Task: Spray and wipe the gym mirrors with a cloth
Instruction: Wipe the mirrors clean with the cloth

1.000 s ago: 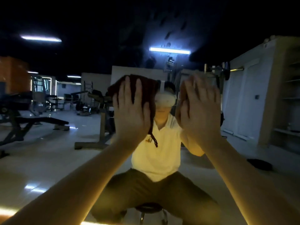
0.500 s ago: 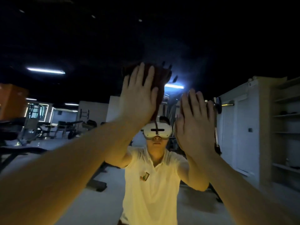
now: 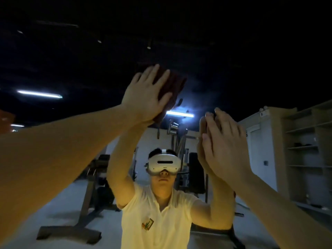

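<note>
Grip, left: left hand [image 3: 143, 97] flat, fingers straight and spread, palm pressing cloth [image 3: 177, 83] onto mirror [image 3: 242, 56]; no finger curls round it.
Grip, right: right hand [image 3: 224, 146] also flat, fingers straight and close together, holding nothing; fingertips meet their own reflection, so it touches the glass.
Cloth: dark red-brown, folded into a pad, upper centre of frame, between left palm and glass; sticks out past the fingers on the right and below the palm; a thin strand hangs from its lower edge.
Hand places: left hand higher, upper centre; right hand lower, right of centre; apart from each other.
Arms: left arm [image 3: 53, 150] bare, comes in from the left edge and rises to centre; right arm [image 3: 280, 203] bare, comes up from the lower right corner.
Mirror: fills the whole view; everything behind the hands is reflection; wet or dry, cannot tell.
Reflection, centre bottom: person with both arms raised, white headset [image 3: 164, 163], pale yellow polo shirt [image 3: 161, 230] with a small badge on the chest.
Lower left: gym frame [image 3: 86, 203] on metal legs, flat foot on a pale floor.
Behind the head: dark machine, blurred, type unclear.
Right edge: open shelves [image 3: 305, 155], mostly bare boards, pale wall and door just left of them.
Lights: tube [image 3: 179, 114] just below the cloth; second tube [image 3: 39, 94] at middle left; ceiling dark across the top half.
</note>
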Motion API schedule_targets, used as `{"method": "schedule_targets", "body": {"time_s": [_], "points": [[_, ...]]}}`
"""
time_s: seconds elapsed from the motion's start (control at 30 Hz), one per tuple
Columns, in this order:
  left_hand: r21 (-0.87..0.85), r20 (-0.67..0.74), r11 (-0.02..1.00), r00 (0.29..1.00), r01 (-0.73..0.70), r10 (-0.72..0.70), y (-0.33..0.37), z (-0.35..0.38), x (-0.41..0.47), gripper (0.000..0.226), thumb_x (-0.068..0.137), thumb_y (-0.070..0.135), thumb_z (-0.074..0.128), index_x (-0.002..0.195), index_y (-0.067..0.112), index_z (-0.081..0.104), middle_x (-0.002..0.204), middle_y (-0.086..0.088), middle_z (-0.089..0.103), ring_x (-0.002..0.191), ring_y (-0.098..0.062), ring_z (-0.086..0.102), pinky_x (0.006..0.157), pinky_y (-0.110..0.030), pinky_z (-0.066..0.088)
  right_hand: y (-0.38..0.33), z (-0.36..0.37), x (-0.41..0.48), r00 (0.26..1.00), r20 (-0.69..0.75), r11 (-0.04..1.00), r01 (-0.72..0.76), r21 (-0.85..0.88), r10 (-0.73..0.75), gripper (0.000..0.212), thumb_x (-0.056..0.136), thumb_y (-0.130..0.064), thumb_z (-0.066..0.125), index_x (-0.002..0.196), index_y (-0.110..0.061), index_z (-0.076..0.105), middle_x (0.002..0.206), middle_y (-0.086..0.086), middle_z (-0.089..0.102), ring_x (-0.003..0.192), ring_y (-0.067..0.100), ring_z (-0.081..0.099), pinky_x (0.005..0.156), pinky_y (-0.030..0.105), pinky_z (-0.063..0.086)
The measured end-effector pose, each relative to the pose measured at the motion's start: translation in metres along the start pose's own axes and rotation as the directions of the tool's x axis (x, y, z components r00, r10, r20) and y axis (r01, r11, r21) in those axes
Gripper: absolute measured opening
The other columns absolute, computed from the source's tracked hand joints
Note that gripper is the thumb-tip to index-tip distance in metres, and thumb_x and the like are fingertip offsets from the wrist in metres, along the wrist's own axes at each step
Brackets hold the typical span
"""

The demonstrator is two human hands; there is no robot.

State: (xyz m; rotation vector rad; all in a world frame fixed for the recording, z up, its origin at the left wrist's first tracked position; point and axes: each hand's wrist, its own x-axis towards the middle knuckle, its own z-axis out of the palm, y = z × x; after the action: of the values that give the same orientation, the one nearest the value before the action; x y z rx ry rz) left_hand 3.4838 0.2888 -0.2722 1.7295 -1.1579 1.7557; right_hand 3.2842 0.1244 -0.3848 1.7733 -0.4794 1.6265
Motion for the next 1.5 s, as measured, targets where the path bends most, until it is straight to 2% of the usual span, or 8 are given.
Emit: {"method": "schedule_targets", "body": {"time_s": [0.13,0.4,0.53,0.67,0.93,1.2,1.33,1.5], "points": [[-0.071,-0.001,0.973,0.976,0.218,-0.219,0.049,0.006,0.013,0.074,0.106,0.057,0.023,0.168,0.02,0.008,0.173,-0.02,0.009,0.16,-0.036,0.012,0.128,-0.054,0.014,0.024,0.005,0.042,0.998,0.029,0.996,-0.062,-0.063,0.064,0.065,0.106,-0.047,0.02,0.163,-0.017,0.023,0.17,0.015,0.019,0.157,0.031,0.016,0.125,0.056,0.018],[0.047,0.112,0.894,0.892,-0.446,0.439,0.014,0.012,-0.05,0.068,0.105,0.061,0.018,0.166,0.033,0.007,0.174,-0.002,0.009,0.158,-0.016,0.006,0.126,-0.043,-0.002,0.034,0.026,0.057,0.995,0.045,0.994,-0.09,-0.063,0.093,0.07,0.105,-0.052,0.004,0.165,-0.019,0.011,0.172,0.012,0.008,0.16,0.027,0.001,0.128,0.055,0.007],[0.076,0.023,0.996,0.999,-0.051,0.049,-0.029,0.001,0.03,0.071,0.105,0.058,0.014,0.167,0.024,0.014,0.173,-0.014,0.017,0.159,-0.032,0.02,0.126,-0.048,0.019,0.038,0.029,0.057,0.996,0.049,0.995,-0.071,-0.072,0.075,0.073,0.104,-0.055,-0.002,0.165,-0.019,0.01,0.172,0.012,0.007,0.16,0.028,0.001,0.128,0.055,0.006],[-0.075,-0.092,0.971,0.968,0.228,-0.235,0.029,0.013,0.047,0.068,0.107,0.046,0.016,0.166,0.013,0.017,0.172,-0.019,0.018,0.159,-0.034,0.018,0.128,-0.049,0.016,0.038,0.031,0.056,0.997,0.045,0.998,-0.055,-0.019,0.056,0.07,0.105,-0.055,0.003,0.166,-0.02,0.01,0.172,0.01,0.005,0.16,0.026,-0.002,0.128,0.053,0.0],[-0.2,0.021,0.894,0.91,-0.401,0.413,0.086,0.025,-0.089,0.065,0.106,0.051,0.025,0.165,0.025,0.018,0.173,-0.006,0.019,0.159,-0.021,0.013,0.127,-0.043,0.001,0.026,0.0,0.051,0.952,-0.099,0.805,-0.185,0.564,0.288,0.052,0.101,-0.029,0.031,0.141,-0.014,0.059,0.157,0.002,0.046,0.147,0.017,0.038,0.124,0.046,0.028],[-0.46,-0.017,0.877,0.988,-0.141,0.15,0.028,-0.002,-0.074,0.112,0.085,0.054,0.078,0.167,0.016,0.013,0.171,-0.001,0.025,0.156,-0.009,0.023,0.126,-0.022,0.013,-0.079,-0.01,0.006,0.982,0.018,0.956,0.18,0.233,-0.19,0.063,0.09,-0.027,0.066,0.147,-0.006,0.05,0.155,0.016,0.047,0.137,0.025,0.054,0.111,0.042,0.045],[-0.412,-0.097,0.884,0.976,-0.219,0.196,0.006,0.004,-0.086,0.093,0.091,0.045,0.065,0.166,0.015,0.018,0.171,-0.002,0.027,0.157,-0.005,0.018,0.13,-0.029,0.017,-0.104,0.002,0.032,0.962,0.123,0.938,0.203,0.282,-0.245,0.065,0.106,-0.044,0.026,0.163,-0.013,0.02,0.171,0.017,0.011,0.159,0.028,0.008,0.129,0.043,0.006],[-0.253,-0.087,0.951,0.983,-0.179,0.162,-0.005,0.009,-0.091,0.104,0.09,0.078,0.049,0.166,0.013,0.02,0.172,-0.002,0.021,0.16,-0.014,0.014,0.132,-0.033,0.006,-0.084,0.009,0.069,0.954,0.079,0.956,0.285,0.073,-0.29,0.063,0.103,-0.044,0.032,0.152,-0.007,0.046,0.162,0.016,0.037,0.153,0.028,0.031,0.124,0.04,0.01]]}}
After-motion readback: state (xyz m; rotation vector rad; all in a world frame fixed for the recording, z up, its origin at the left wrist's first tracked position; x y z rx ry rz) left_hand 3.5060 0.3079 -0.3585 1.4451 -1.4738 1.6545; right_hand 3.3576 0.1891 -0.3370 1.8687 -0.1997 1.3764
